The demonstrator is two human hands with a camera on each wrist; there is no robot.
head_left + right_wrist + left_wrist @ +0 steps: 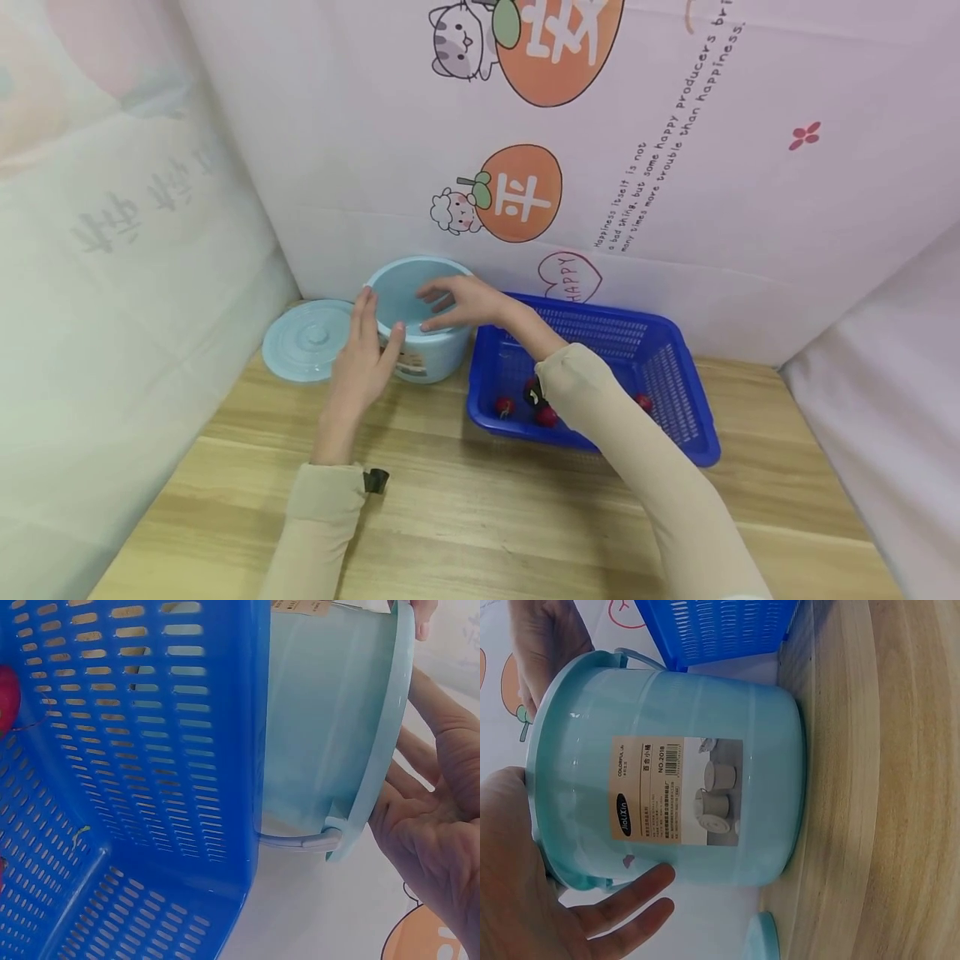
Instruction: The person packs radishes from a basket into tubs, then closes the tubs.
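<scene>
A light blue plastic bucket (442,358) with a paper label (679,791) stands upright on the wooden table. My left hand (362,358) is at its left side, fingers straight and thumb apart, with fingertips right at the rim. Over the bucket's mouth is my right hand (468,300), its fingers loosely bent and reaching inside the rim. Nothing shows between those fingers. In the right wrist view, the palm of this hand (442,825) overlaps the bucket's rim (390,735). Part of the bucket's inside is hidden behind the right hand.
A blue slotted basket (675,400) stands right beside the bucket, with several small red round things (504,407) in it; my right forearm crosses over it. A round light blue lid (307,342) lies left of the bucket. Printed cloth (360,167) hangs behind.
</scene>
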